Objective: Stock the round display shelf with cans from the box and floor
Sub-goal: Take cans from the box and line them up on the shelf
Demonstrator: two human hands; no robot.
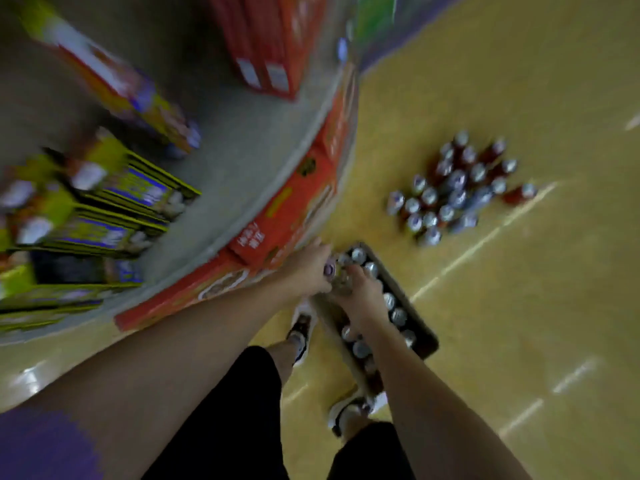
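Yellow shop flooring (519, 98) fills the blurred view. Far left of both hands curves the round display shelf (249, 161), with yellow-purple cartons (114, 202) on top and red cartons (277, 216) just beside the left hand. The left hand (308, 268) is curled around a can (329, 270). Touching it, the right hand (360, 296) reaches into the box (420, 327) of cans beneath; its grip is too blurred to tell. Well right of the hands stands a cluster of cans (457, 188) on the floor.
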